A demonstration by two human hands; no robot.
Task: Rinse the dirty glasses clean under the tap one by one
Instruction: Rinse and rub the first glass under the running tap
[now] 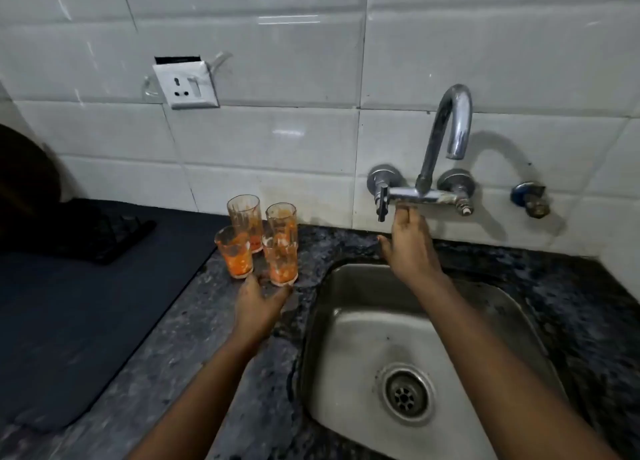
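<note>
**Glasses all dirty, rinsing not begun**

Glasses (260, 240), four, are standing orange-stained on the counter (194, 324) left of the sink (349, 335). Left hand (258, 305) is reaching them, fingers apart. Right hand (410, 243) is touching the dry tap (433, 193), fingers straight.

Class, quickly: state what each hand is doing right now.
Left hand: open, fingertips at the front glass, not gripping.
Right hand: open, fingers reaching up to the tap.
</note>
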